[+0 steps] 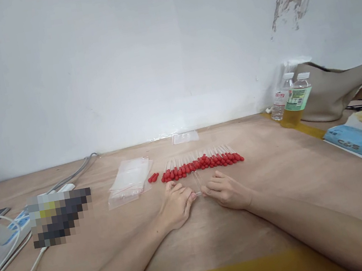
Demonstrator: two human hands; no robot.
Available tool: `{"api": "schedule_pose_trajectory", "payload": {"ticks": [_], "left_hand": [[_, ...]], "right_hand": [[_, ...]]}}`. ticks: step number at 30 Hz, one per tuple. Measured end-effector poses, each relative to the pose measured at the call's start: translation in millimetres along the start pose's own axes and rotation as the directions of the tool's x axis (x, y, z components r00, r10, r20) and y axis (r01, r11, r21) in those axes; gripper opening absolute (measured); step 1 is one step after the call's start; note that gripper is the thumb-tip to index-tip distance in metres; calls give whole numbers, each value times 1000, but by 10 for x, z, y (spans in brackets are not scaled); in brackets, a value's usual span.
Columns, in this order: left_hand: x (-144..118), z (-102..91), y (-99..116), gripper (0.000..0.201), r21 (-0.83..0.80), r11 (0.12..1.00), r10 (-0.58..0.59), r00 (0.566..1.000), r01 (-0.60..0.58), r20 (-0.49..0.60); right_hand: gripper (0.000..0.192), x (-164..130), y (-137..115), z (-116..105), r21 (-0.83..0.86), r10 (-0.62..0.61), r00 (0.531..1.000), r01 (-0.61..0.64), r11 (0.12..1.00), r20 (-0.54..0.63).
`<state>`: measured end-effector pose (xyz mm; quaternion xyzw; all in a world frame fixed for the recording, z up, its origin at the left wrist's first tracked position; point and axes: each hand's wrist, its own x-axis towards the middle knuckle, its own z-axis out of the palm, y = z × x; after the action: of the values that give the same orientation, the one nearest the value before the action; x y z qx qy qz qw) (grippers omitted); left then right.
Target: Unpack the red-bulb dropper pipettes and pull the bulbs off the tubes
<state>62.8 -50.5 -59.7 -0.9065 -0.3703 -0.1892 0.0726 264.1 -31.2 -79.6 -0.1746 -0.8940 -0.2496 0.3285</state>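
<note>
Bare counter (281,192); left hand (176,205) and right hand (227,191) pinch one clear tube (197,183) between fingertips; a slip could roll it into the droppers (202,162).

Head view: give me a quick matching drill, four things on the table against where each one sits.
Things:
1. droppers
2. plastic bags
3. bottles
4. clear tube

Places:
A. far right, by the wall
B. between the fingertips of both hands
C. left of the red row
D. red-tipped row beyond the hands

Pairs: 1-D, 2-C, 3-A, 4-B
</note>
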Motion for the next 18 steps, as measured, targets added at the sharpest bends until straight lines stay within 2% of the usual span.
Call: {"api": "schedule_pose_trajectory", "payload": {"ticks": [13,15,18], "left_hand": [[-61,17,-20,33,-85,994,-69,997,72,34],[-99,-4,-79,34,-115,981,-155,987,158,34],[-132,-101,-278,34,-184,914,-371,929,362,-15]], "right_hand": [[20,-77,78,-1,62,6,999,-4,998,-34],[22,-99,112,-16,84,51,997,-47,995,-50],[21,-142,182,1,142,261,962,-248,958,-80]]}}
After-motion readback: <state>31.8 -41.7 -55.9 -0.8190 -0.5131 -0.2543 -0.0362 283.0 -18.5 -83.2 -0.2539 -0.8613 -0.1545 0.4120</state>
